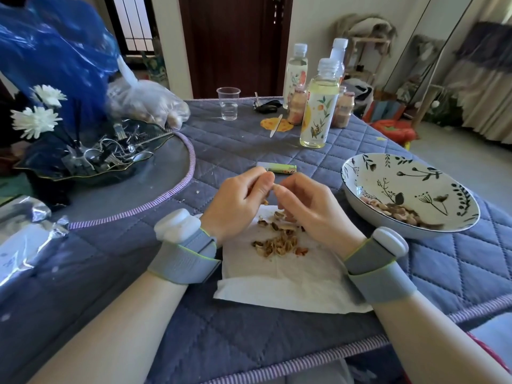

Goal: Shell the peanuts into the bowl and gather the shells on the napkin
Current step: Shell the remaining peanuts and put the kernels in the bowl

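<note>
both hands (273,202), fingertips pinching one peanut (275,187) above the napkin (288,284)

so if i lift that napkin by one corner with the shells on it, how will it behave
The napkin looks thin and soft, so it would probably sag. The loose shells piled near its middle would likely slide off. Better to lift opposite edges together.

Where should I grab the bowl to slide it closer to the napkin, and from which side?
Take the bowl by its near-left rim, coming from the napkin side with the right hand. It is wide and shallow, so the rim is the only graspable edge, and the kernels lie low against the near wall. Both hands now pinch a peanut; free one first.
</note>
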Tool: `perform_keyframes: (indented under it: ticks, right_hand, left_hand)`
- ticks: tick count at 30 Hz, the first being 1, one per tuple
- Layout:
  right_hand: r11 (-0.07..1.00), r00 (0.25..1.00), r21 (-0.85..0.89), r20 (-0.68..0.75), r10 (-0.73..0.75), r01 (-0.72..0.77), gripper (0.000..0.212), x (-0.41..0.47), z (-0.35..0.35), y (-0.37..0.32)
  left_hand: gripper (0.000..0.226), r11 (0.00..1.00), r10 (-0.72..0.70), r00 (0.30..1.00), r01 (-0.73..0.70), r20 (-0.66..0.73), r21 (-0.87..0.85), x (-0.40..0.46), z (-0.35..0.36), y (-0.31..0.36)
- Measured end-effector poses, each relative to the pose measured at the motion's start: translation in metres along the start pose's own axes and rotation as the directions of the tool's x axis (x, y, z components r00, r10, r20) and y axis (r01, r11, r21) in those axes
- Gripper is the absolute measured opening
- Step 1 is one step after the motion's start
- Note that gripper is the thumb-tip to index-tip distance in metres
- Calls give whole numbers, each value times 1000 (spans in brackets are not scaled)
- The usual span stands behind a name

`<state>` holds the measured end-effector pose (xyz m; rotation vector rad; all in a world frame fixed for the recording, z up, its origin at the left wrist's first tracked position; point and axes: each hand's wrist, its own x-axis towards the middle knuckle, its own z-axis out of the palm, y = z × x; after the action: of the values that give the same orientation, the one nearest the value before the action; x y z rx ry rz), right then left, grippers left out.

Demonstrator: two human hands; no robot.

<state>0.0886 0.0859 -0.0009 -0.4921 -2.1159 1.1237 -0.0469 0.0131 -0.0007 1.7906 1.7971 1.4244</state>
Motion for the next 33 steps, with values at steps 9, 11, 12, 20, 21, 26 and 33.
perform_keyframes:
  ticks: [9, 11, 12, 20, 21, 26, 33]
  right_hand:
    - [1000, 1000, 6, 3, -7, 7, 34, -2, 1, -6]
    - [1000, 1000, 22, -2, -3, 3, 34, -2, 2, -6]
    - [999, 1000, 32, -1, -2, 2, 33, -2, 2, -6]
    - [999, 999, 48, 28, 24, -25, 29, -1, 2, -5]
    - [998, 999, 60, 40, 35, -38, 28, 0, 2, -5]
    - [996, 999, 83, 45, 25, -29, 28, -1, 2, -6]
    - [998, 999, 68, 32, -3, 1, 27, -2, 0, -10]
  left_hand:
    - [35, 995, -27, 998, 32, 55, -93, -1, 5, 6]
    - [36, 992, -38, 997, 45, 65, -114, -1, 6, 7]
    - [37, 988, -50, 996, 60, 71, -144, -1, 6, 7]
    - [35, 975, -61, 997, 69, 42, -209, -3, 10, 11]
    - [35, 981, -52, 998, 57, 33, -184, -3, 9, 11]
    - [34, 993, -19, 1000, 17, -18, -119, -4, 8, 14]
    - [35, 992, -25, 999, 20, -35, -125, -5, 11, 17]
